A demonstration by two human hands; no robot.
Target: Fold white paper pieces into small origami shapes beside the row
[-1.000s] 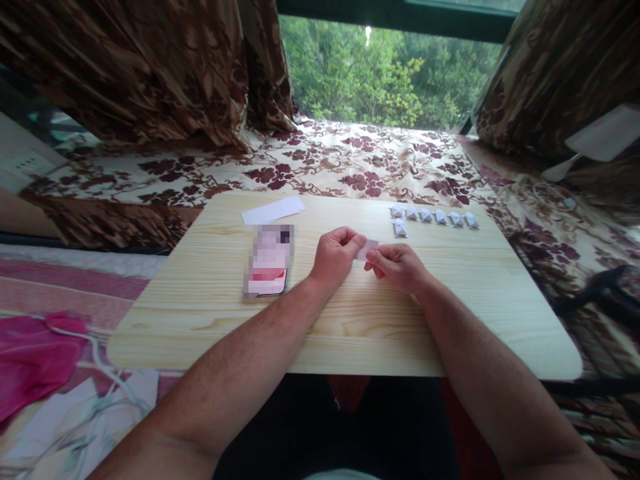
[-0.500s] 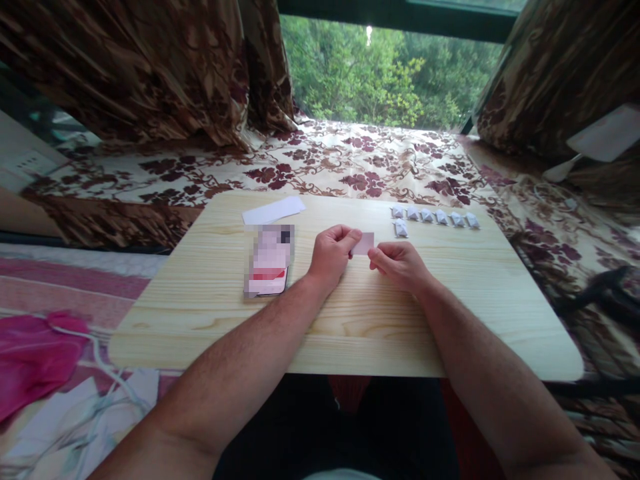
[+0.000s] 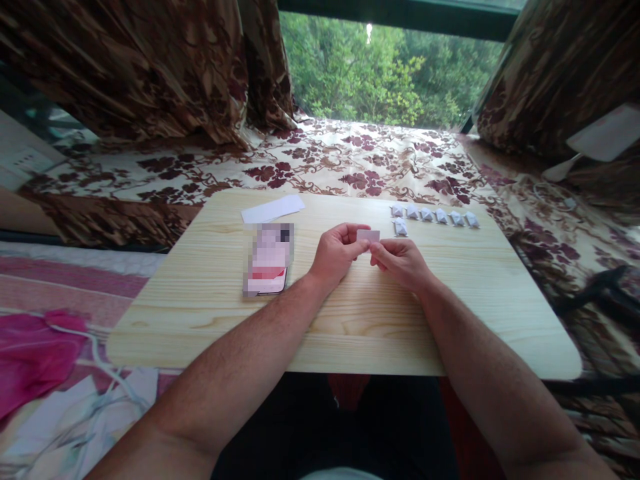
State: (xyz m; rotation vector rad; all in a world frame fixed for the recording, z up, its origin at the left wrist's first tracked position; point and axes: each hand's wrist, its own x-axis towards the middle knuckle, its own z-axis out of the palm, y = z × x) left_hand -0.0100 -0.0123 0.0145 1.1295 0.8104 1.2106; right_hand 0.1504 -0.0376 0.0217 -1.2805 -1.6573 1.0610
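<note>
A small piece of pale paper [image 3: 369, 235] is held above the wooden table [image 3: 350, 327], between my two hands. My left hand [image 3: 340, 250] pinches its lower edge with the thumb in front and the fingers behind. Close beside it, my right hand [image 3: 400, 260] is closed on the same paper's lower right part, thumb tip almost touching the left thumb. Beyond the right hand stand several small folded white paper pieces [image 3: 441, 216] in a row, with one more folded piece [image 3: 401, 227] in front of the row's left end.
White paper strips [image 3: 273, 209] lie at the table's back left. In front of them rests a phone [image 3: 270, 260], partly blurred. A floral-covered sill [image 3: 365, 160] borders the table's far edge, below a window with curtains. White cables [image 3: 103, 360] and papers lie at lower left.
My thumbs have come closer together at the paper's lower edge. The paper now shows as a shorter, wider strip, slightly further right. The folded pieces and phone stay put.
</note>
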